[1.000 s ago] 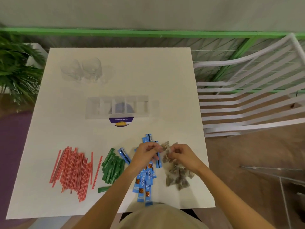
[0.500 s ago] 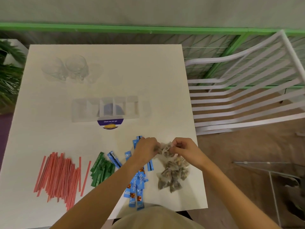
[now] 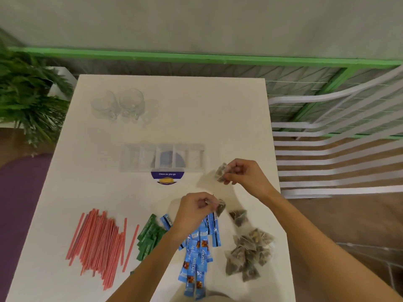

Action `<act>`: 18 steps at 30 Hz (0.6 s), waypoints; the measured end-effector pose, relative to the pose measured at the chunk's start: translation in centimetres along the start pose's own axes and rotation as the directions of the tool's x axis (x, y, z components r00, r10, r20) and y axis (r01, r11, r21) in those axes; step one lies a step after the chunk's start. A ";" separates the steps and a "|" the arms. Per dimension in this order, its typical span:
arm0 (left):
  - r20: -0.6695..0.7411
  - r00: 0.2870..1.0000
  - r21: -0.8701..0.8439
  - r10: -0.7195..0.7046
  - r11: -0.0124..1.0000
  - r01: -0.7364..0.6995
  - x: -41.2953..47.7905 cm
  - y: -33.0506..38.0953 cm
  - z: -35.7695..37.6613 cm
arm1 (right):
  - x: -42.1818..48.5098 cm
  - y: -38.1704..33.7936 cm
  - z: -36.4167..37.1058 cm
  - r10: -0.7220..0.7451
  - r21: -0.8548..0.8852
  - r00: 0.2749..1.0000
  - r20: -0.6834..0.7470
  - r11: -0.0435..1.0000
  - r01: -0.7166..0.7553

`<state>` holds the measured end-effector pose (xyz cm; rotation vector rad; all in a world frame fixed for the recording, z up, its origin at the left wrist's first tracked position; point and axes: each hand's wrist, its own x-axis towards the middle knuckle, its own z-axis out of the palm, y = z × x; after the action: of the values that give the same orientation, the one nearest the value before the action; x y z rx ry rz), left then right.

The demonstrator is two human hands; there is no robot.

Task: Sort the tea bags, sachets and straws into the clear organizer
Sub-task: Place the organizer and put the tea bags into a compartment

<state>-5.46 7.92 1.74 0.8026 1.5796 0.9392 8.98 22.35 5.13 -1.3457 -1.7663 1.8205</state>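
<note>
My right hand pinches a pyramid tea bag in the air, just right of the clear organizer, whose compartments look empty. My left hand pinches a second tea bag above the blue sachets. A pile of several tea bags lies at the near right of the white table. Green sachets sit left of the blue ones, and red straws are spread at the near left.
Clear glass cups stand at the back left of the table. A round purple sticker lies in front of the organizer. A potted plant is off the left edge, and a white slatted chair stands at the right.
Both hands left the tea bag pile, each with a tea bag. My right hand rose toward the organizer's right end; my left hand stays lower over the blue sachets.
</note>
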 end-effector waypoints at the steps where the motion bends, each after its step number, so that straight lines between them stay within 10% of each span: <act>1: -0.001 1.000 -0.026 0.002 1.000 -0.002 -0.1 0.3 -0.3 | 1.1 -0.4 0.2 -0.008 -0.008 1.000 -0.003 1.000 0.008; 18: -0.172 0.985 -0.158 0.005 0.987 -0.032 1.7 0.2 -3.2 | 11.6 -1.8 5.8 0.047 -0.562 0.998 -0.052 0.824 -0.068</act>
<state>-8.96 8.93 1.53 0.6384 1.6210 1.1590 -2.26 27.59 0.84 -1.6280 -2.3838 1.3203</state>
